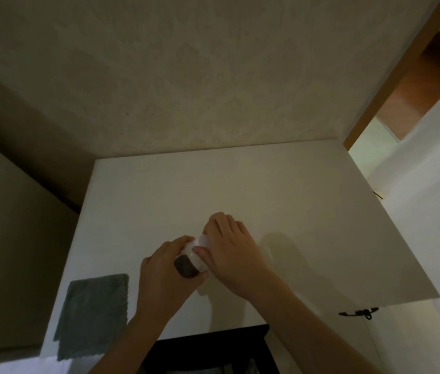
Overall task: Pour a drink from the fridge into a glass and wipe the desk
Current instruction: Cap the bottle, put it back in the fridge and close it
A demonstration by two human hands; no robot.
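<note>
1. Your two hands meet low in the middle of the frame over a small bottle (192,259) with a pale label and dark contents. The left hand (163,276) wraps round its lower body; the right hand (233,251) curls over the top end, thumb against the label, probably working the cap.
2. It looks light and rigid enough for one hand, though smooth, and perhaps slick if cold from the fridge. Judge for yourself: grip the body low and firmly, and let the other hand do the twisting.
3. No glass is clearly visible; only a faint, glassy shape shows just right of your right hand, too dim to name.
4. The grey cloth (93,315) lies flat at lower left, soft and limp, well apart from the bottle.
5. The table (240,190) is white and smooth, so spills would run.
6. The room is dim: patterned wall (186,71) above, a doorway (426,76) at upper right.
</note>
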